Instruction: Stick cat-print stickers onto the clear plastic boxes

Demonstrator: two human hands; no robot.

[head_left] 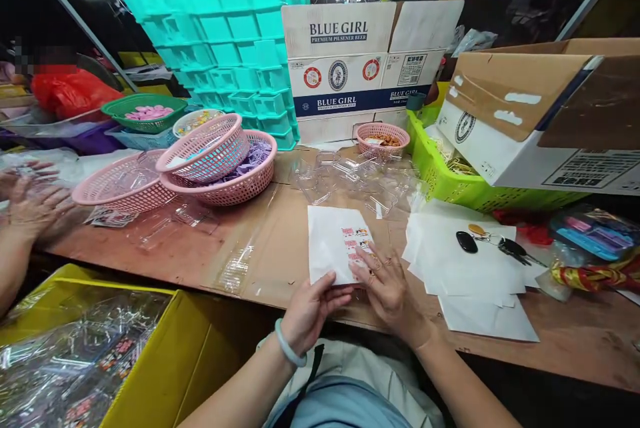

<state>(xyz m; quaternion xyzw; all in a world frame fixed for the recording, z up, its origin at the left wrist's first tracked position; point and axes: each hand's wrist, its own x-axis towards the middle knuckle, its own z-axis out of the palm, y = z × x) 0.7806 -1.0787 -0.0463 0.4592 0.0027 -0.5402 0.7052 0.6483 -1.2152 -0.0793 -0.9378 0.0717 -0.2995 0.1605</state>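
A white sheet of stickers (327, 241), printed with small red and orange labels along its right side, is in front of me at the table's edge. My left hand (317, 308) grips its lower edge, thumb on top and fingers beneath. Over the right edge lies my right hand (387, 288), its fingers bent onto the printed labels; whether a label is lifted I cannot tell. Just beyond the sheet, several transparent plastic shells (350, 178) lie loose. To the right of my right hand are white paper sheets (465, 268) with keys (510, 248) on top.
Pink baskets (225, 195) stand left, one holding purple pieces. Turquoise crates (220, 35) and a beer carton (340, 75) rise behind. A lime-green basket (445, 181) supports a tilted carton (515, 121). A yellow bin (155, 361) is lower left. Another person's hands (35, 205) are far left.
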